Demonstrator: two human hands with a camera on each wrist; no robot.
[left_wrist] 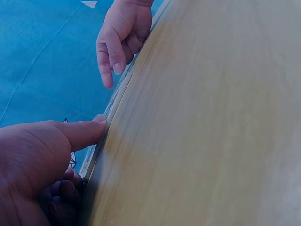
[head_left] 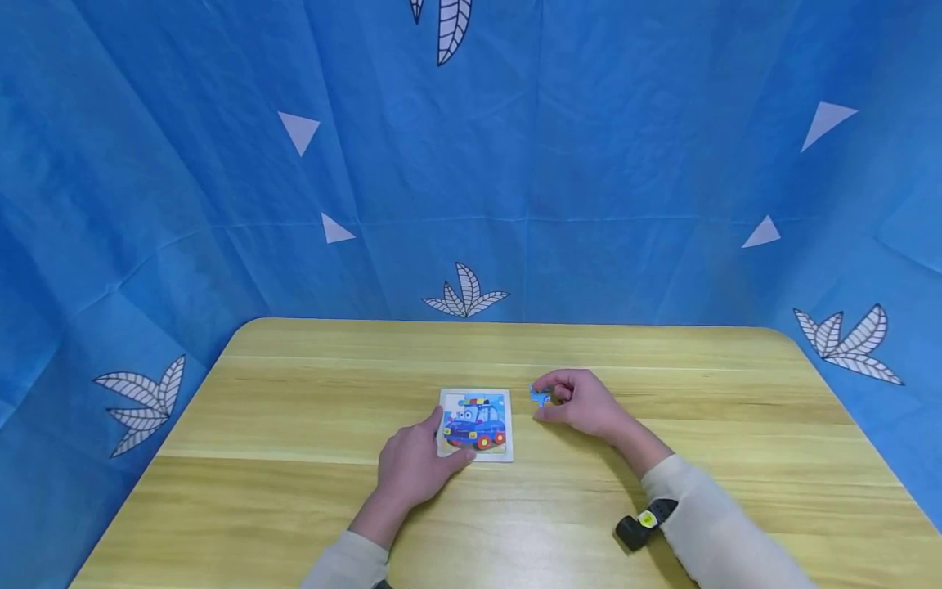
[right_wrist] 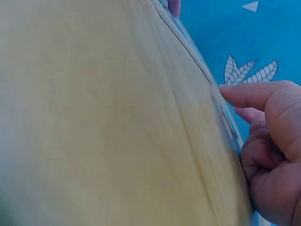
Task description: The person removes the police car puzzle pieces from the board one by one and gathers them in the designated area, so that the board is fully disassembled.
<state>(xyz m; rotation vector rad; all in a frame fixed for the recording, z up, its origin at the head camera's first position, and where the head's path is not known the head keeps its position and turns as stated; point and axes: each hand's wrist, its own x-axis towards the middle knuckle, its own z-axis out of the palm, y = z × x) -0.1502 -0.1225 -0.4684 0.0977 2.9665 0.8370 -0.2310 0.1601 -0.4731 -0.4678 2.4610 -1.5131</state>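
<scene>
A square jigsaw puzzle [head_left: 474,425] with a pale frame and a blue cartoon car picture lies flat on the table. My left hand [head_left: 414,464] holds it at the lower left corner, index finger along the left side and thumb over the bottom edge. Just right of the puzzle, my right hand [head_left: 581,402] has a small blue puzzle piece [head_left: 540,397] between thumb and index finger, low over the table. The left wrist view shows the left hand [left_wrist: 35,160] with its other fingers curled under. In the right wrist view the right hand [right_wrist: 277,136] is seen side-on.
The wooden table [head_left: 294,393] reaches back to a blue curtain [head_left: 515,164] with white leaf and triangle prints. A black wrist camera [head_left: 634,532] is strapped on the right sleeve, close above the tabletop.
</scene>
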